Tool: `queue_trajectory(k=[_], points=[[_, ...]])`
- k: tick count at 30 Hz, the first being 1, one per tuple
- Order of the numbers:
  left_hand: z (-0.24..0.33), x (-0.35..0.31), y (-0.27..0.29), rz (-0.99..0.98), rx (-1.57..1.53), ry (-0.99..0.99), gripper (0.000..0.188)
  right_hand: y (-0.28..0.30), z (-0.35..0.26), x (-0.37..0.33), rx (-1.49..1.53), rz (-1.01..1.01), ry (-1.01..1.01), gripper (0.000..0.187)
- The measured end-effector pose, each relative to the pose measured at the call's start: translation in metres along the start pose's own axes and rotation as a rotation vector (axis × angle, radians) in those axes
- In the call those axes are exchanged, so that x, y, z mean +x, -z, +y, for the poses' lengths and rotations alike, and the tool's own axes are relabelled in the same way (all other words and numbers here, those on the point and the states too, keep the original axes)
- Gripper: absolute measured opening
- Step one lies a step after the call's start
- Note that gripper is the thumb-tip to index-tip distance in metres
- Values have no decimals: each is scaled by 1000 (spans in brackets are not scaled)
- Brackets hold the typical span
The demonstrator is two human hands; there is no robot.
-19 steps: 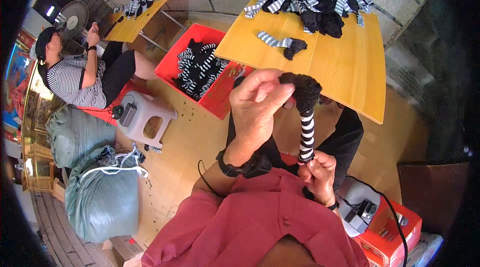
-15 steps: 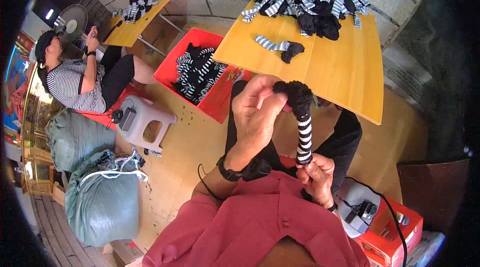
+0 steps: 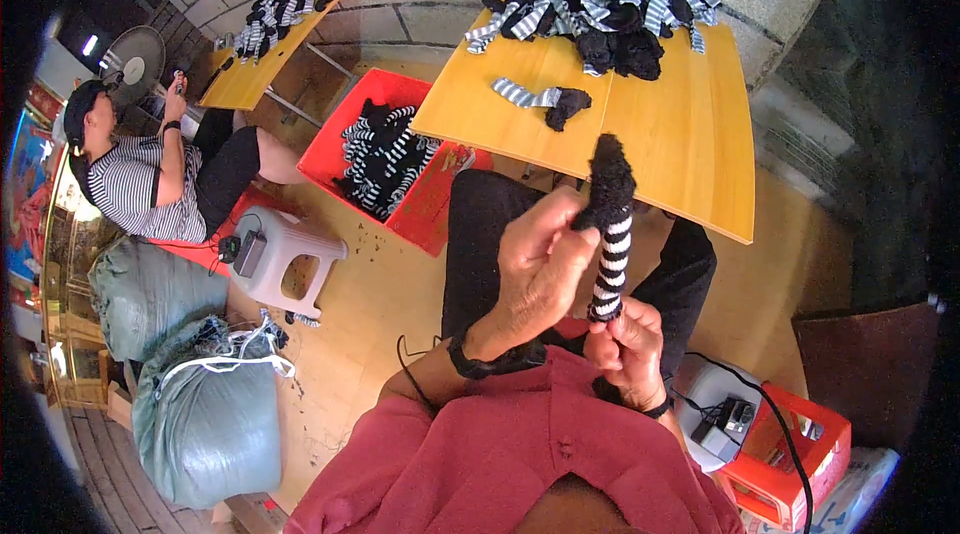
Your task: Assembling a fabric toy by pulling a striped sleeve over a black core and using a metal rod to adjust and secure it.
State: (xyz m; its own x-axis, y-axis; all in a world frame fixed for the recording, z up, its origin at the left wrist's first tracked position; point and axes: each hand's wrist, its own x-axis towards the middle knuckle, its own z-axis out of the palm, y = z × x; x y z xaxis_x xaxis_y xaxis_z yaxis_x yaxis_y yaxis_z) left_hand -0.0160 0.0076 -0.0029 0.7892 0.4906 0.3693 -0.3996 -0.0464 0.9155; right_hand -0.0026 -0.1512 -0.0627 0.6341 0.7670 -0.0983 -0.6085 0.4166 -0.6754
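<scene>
A sock with a fuzzy black foot and a black-and-white striped leg stands upright in front of me. My left hand pinches its black part from the left side, near the stripes. Below, the fingers of my right hand are closed on the striped end. The toe points up, toward the table edge. On the yellow table ahead lies a single grey-striped sock with a black foot. Behind it is a pile of similar socks.
Left of the table, a red crate holds striped socks. Another person sits at the far left by a second sock-covered table. Nearby are a grey stool and stuffed green sacks. A red plastic stool is at lower right.
The sock's black end has gone from bent over leftward to pointing straight up. My left hand has shifted from the toe down to the side of the black part. The view has shifted slightly.
</scene>
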Motion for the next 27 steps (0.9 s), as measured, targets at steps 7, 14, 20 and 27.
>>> queue_trajectory(k=[7,14,20,27], points=[[9,21,9,132,-359,158,16,9,8,-1,-835,285,462,14],[3,21,9,28,-323,377,23,21,1,5,-1228,225,782,12],[-4,10,7,-126,-289,355,24,21,9,-3,-364,178,390,23],[1,19,1,15,-295,138,20,11,-3,-3,-20,32,47,25]])
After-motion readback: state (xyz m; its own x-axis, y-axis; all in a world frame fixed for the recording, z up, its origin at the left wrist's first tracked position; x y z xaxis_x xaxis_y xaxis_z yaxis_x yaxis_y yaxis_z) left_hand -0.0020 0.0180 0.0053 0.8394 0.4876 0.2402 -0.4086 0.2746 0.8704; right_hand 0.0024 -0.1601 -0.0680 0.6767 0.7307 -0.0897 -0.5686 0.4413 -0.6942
